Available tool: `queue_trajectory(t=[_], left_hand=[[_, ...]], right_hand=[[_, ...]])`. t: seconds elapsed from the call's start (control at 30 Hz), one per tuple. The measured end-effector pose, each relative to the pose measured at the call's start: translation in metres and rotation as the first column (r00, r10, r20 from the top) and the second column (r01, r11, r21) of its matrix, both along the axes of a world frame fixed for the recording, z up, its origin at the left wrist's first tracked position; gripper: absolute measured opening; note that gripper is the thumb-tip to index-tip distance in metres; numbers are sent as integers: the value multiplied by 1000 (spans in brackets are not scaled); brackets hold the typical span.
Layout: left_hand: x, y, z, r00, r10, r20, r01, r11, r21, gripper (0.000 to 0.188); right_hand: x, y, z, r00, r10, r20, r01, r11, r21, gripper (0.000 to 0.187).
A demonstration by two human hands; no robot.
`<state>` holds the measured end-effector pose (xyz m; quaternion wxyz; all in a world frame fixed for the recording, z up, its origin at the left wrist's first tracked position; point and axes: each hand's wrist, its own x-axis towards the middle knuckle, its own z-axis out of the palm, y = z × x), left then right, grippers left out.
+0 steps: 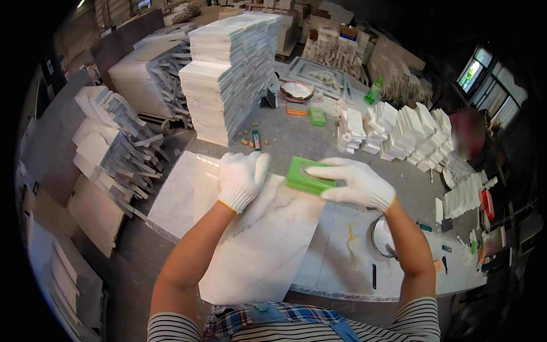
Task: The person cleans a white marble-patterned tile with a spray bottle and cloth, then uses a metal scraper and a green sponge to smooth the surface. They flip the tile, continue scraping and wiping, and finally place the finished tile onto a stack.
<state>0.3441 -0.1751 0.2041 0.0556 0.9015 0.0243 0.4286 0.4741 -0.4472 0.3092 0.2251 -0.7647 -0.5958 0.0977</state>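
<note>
A white marble slab [259,245] with grey veins lies in front of me on the worktable. At its far edge my left hand [244,178], in a white knit glove, is closed with the fingers curled over the edge. My right hand [362,185], gloved the same way, grips a green rectangular sanding block [303,181] from its right side. That block is at the slab's far right corner and slightly blurred. Beneath the slab, another pale stone panel [345,273] reaches out to the right. The left fingertips are hidden.
Tall stacked white tiles [228,85] stand beyond my left hand. Rows of white stone pieces [404,134] line the right side. A second green block [317,117], an orange block [296,109] and a bowl [297,90] sit farther back. A white bucket [383,235] stands near my right forearm.
</note>
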Motion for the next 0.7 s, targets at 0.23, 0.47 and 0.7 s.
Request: queue_trajectory(t=[0.23,0.47,0.7], left_hand=[[6,-14,6,998,-25,-53,23,999,-41,29],[2,-3,0,995,5,-99,-11,998,-56,30],[10,-7,-6,997,0,-75,-7,995,-98,39]], right_hand=[[-20,8,-5,999,-39,17,38,998,54,58],[3,-18,2,998,-17,62,17,1000,2,58],[-19,22,-6,999,-39,21,37,997,62,60]])
